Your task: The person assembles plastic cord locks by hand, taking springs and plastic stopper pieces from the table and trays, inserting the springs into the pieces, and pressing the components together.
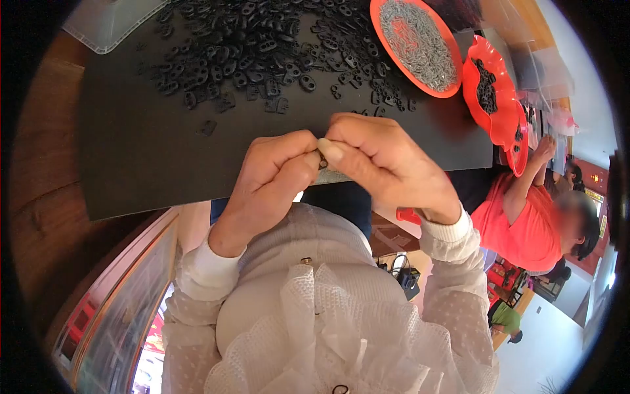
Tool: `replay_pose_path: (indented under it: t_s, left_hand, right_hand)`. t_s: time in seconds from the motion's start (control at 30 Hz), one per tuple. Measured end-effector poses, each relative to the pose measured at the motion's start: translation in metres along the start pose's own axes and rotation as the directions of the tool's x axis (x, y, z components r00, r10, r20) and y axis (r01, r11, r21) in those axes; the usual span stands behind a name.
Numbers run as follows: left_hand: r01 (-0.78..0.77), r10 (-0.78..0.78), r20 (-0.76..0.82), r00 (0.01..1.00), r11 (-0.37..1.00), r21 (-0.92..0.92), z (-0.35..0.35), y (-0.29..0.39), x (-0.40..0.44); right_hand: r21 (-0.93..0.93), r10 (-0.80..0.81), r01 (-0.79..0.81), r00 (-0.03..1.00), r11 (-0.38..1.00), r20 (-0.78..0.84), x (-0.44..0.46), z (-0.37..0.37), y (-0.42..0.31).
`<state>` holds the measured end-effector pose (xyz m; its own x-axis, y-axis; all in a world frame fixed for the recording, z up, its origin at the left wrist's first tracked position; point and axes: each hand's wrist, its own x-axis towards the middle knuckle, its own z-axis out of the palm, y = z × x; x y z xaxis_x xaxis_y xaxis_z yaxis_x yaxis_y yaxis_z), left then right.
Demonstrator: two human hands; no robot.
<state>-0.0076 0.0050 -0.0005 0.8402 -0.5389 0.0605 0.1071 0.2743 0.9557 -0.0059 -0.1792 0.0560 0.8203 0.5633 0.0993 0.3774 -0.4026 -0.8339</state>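
My left hand and my right hand meet in front of my chest, at the near edge of the dark tabletop. Both are closed, thumbs and fingers pinching one small black cord lock piece between them. A round hole shows at its lower end; the fingertips hide the rest. Beyond the hands lies a wide heap of black plastic cord lock parts, many with two holes. A few loose parts lie nearer to my left hand.
At the back right, a red plate holds many small metal springs. Beside it stands a red scalloped dish with small black parts. A clear plastic bin sits at the far left. A co-worker in a red shirt works at the right.
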Motion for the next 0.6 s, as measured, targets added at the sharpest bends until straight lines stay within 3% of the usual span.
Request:
replay_pose_path:
  t_s: [0.07,0.17,0.23,0.3,0.33,0.47,0.57,0.6]
  left_hand:
    - [0.008,-0.008,-0.004,1.0,1.0,0.003,0.0,0.003,0.0]
    - [0.003,-0.003,0.001,1.0,1.0,0.014,-0.001,0.003,0.0]
    - [-0.01,0.009,0.025,1.0,0.999,0.037,-0.003,0.0,0.001]
    - [-0.005,0.005,0.01,1.0,0.998,0.061,-0.001,0.003,0.0]
    - [-0.003,0.003,0.002,1.0,0.997,0.073,0.0,0.004,0.0]
    - [-0.021,0.021,0.01,1.0,0.997,0.071,-0.002,0.0,0.0]
    - [-0.054,0.053,0.019,0.998,0.995,0.08,0.0,0.0,0.001]
    - [-0.044,0.043,0.025,0.999,0.997,0.068,-0.001,0.001,0.002]
  right_hand:
    - [0.062,0.04,-0.041,0.999,0.997,0.008,-0.001,-0.007,0.003]
    - [0.044,0.239,-0.236,0.967,0.971,-0.092,0.001,-0.022,0.005]
    - [-0.164,0.135,-0.163,0.977,0.973,-0.167,0.012,-0.026,0.023]
    - [-0.436,-0.044,-0.044,0.981,0.899,-0.19,0.029,-0.025,0.033]
    - [-0.504,-0.059,-0.033,0.984,0.863,-0.166,0.038,-0.026,0.035]
    - [-0.685,-0.07,0.008,0.996,0.729,-0.063,0.066,-0.02,0.059]
    - [-0.765,-0.053,-0.061,0.991,0.641,-0.124,0.077,-0.026,0.063]
    - [-0.733,-0.097,-0.04,0.985,0.679,-0.144,0.078,-0.027,0.066]
